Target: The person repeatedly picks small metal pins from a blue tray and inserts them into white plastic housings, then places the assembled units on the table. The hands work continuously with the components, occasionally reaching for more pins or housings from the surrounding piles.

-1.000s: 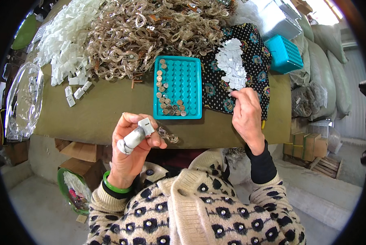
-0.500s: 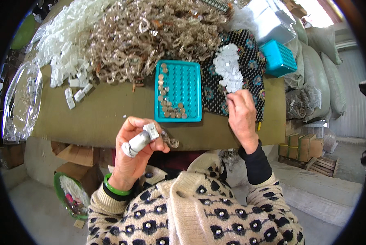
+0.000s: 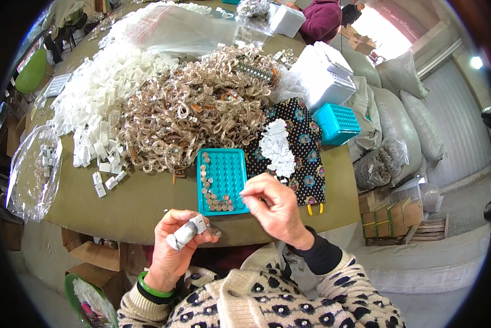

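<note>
My left hand [image 3: 167, 254] is closed round a small white plastic housing [image 3: 200, 223]; one finger wears a white wrapping. A bit of clear coiled cord [image 3: 215, 231] shows by its fingertips. My right hand [image 3: 278, 210] is in a pinch at the right edge of a turquoise dimpled tray [image 3: 223, 156]. Something small and pale seems to be between its fingertips, too small to name. Round silvery discs like button cells [image 3: 219, 206] lie in the tray's left and near dimples. Beyond my right hand, small flat white pieces [image 3: 278, 147] are heaped on a dark patterned cloth bag [image 3: 310, 177].
A large tangle of clear brownish coiled cords [image 3: 196, 109] covers the table's middle, beside a heap of white housings [image 3: 100, 98]. Stacked turquoise trays [image 3: 337, 124] and white trays [image 3: 324, 74] stand right. A person in a maroon top [image 3: 321, 22] is at the far end. Sacks [image 3: 390, 115] stand beyond the table.
My right hand has moved left from the white pieces to the tray's right edge. The view has tilted up, showing more of the far table. My left hand still holds the white housing.
</note>
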{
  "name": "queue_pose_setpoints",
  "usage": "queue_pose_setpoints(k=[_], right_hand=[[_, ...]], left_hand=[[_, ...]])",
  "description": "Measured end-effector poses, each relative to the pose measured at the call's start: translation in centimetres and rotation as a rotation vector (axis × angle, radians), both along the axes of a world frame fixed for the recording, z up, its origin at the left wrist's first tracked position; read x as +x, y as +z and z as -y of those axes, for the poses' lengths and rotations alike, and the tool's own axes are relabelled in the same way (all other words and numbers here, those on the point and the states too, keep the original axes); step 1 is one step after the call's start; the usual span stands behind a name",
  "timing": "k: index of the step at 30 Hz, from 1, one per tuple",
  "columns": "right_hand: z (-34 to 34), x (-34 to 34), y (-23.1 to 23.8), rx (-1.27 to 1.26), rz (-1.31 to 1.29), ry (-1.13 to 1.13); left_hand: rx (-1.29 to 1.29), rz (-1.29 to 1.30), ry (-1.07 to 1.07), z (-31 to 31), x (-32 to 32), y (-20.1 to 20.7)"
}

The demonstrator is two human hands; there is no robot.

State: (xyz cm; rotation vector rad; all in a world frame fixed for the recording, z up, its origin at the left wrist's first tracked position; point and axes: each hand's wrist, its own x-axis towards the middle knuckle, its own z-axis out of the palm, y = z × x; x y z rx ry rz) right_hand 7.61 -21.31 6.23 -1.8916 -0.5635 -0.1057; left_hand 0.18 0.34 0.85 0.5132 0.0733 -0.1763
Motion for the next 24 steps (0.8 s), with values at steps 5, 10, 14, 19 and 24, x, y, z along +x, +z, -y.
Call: queue_pose_setpoints(k=[5,10,14,19,24], right_hand=[[-3.5,-0.3,0.4,0.121,-0.011,0.113],[-4.9,-0.5,1.0,-0.015,0.179,0.105],[-5.3,-0.6,1.1,-0.055,0.215,0.109],[-5.5,-0.6,0.4,-0.053,0.286,0.155],[-5.6,-0.7,0.0,-0.044,0.294,0.188]], left_hand=[[0.043,0.052,0.001,-0.2,0.4,0.6],[0.006,0.036,0.007,-0.1,0.4,0.9],[-0.015,-0.003,0.044,0.2,0.4,0.7],[-0.069,-0.005,0.046,0.2,0.2,0.7],[-0.08,-0.001,0.047,0.3,0.2,0.5]])
